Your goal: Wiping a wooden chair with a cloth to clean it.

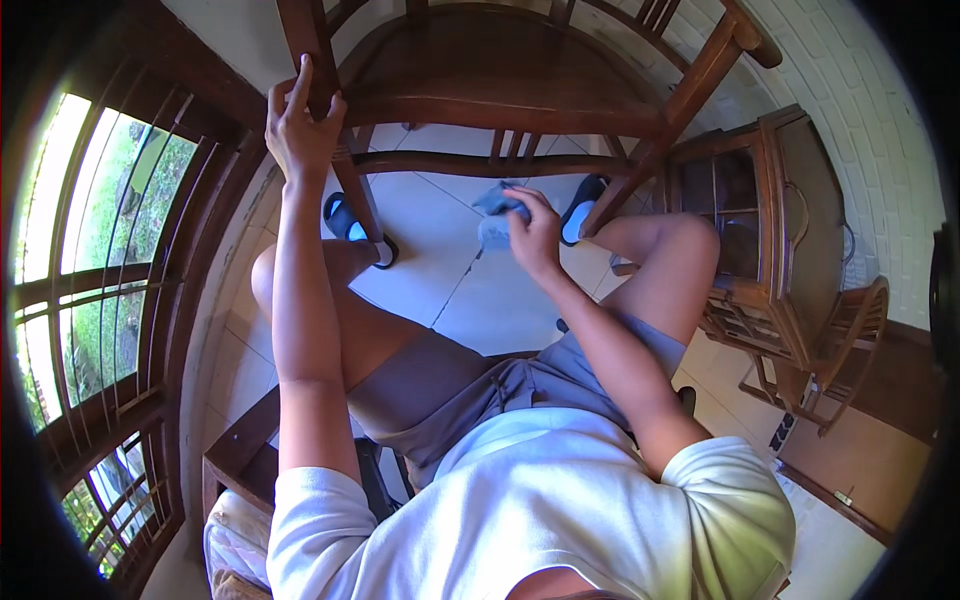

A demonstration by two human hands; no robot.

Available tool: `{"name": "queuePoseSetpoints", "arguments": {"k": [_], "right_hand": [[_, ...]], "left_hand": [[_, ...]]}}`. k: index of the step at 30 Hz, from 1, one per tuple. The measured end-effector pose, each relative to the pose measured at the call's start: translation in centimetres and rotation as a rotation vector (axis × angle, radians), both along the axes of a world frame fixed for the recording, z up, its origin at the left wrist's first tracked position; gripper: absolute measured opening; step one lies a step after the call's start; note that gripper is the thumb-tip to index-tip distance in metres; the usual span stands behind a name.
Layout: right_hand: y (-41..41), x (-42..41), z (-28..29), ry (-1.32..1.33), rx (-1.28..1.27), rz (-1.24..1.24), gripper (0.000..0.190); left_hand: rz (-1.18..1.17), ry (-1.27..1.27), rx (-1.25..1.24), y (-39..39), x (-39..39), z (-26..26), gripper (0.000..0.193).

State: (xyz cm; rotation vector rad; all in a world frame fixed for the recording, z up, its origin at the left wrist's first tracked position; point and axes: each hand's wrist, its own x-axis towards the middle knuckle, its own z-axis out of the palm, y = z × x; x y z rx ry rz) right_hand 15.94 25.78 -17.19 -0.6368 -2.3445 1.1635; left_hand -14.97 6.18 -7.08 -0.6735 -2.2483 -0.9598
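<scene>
A dark wooden armchair (495, 112) stands before me, its seat's front edge facing me. My left hand (304, 131) rests against the chair's left front post, with fingers spread and some fingertips on the wood. My right hand (536, 229) is below the seat's front rail, between my knees. It pinches a bunched grey-blue cloth (501, 199) between thumb and fingers. The cloth is near the curved lower stretcher (480, 163); whether they touch I cannot tell. Below the cloth a pale, translucent round thing (494, 233) shows, too unclear to name.
A barred window (97, 277) lies at the left. On the right stand a wooden cabinet with glass panes (780, 225) and a slatted wooden chair (855, 337), near a white brick wall (862, 150). My feet in dark sandals are by the chair's front legs on the tiled floor (420, 277).
</scene>
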Motion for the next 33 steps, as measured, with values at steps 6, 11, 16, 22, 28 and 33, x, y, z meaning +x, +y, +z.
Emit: {"name": "queuePoseSetpoints", "arguments": {"k": [6,11,16,22,28,33], "right_hand": [[1.0,0.9,-0.4,0.198,-0.887,-0.374,0.024],[0.0,-2.4,3.0,0.274,0.166,-0.197,0.021],[-0.2,-2.9,0.8,-0.016,0.218,-0.096,0.031],[0.1,-2.1,2.4,0.056,-0.134,-0.193,0.019],[2.0,-3.3,2.0,0.177,0.007,-0.109,0.014],[2.6,-4.1,0.6,0.126,0.452,-0.080,0.012]], "left_hand": [[-0.014,-0.018,-0.020,0.0,-0.1,0.2,0.066],[-0.006,-0.015,-0.042,-0.5,-0.1,0.1,0.066],[-0.019,-0.012,-0.028,0.1,-0.1,-0.1,0.067],[-0.024,0.019,0.005,-0.3,-0.5,-0.6,0.067],[-0.037,0.016,0.011,-0.3,-0.6,-0.4,0.067],[-0.050,0.021,0.028,-0.2,-0.6,-0.5,0.066]]}}
